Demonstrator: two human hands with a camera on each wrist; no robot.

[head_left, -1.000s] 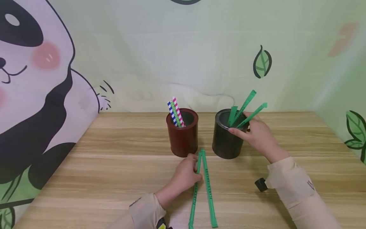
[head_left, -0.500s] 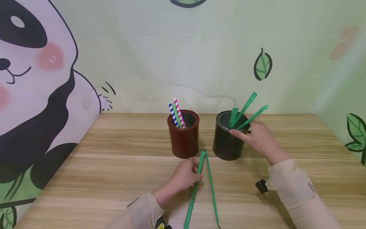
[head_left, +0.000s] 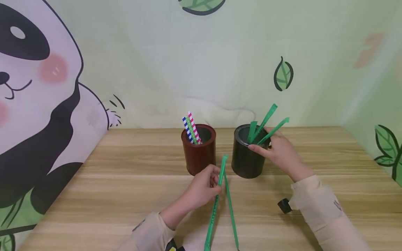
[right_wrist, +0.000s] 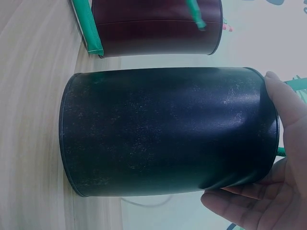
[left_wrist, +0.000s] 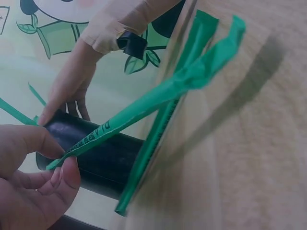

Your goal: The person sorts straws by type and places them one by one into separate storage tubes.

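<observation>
Between thumb and fingers my left hand (head_left: 201, 188) pinches a green wrapped straw (head_left: 211, 218) with dark print, its top end raised toward the gap between the cups. A second green wrapped straw (head_left: 232, 212) lies on the table just right of it. In the left wrist view the held straw (left_wrist: 134, 112) slants up off the wood and crosses over the lying straw (left_wrist: 148, 148). My right hand (head_left: 284, 153) grips the black cup (head_left: 248, 162) at its rim, thumb in front and fingers round the right side. Several green wrapped straws (head_left: 265, 120) lean inside that cup.
Left of the black cup stands a dark red cup (head_left: 201, 158) with striped and dotted straws (head_left: 192, 129) in it. Behind the wooden table (head_left: 132, 181) rises a pale green wall (head_left: 150, 69) printed with a panda and leaves.
My left hand has lifted the upper end of its green straw off the table. The other straw has turned slightly where it lies. My right hand keeps its grip on the black cup.
</observation>
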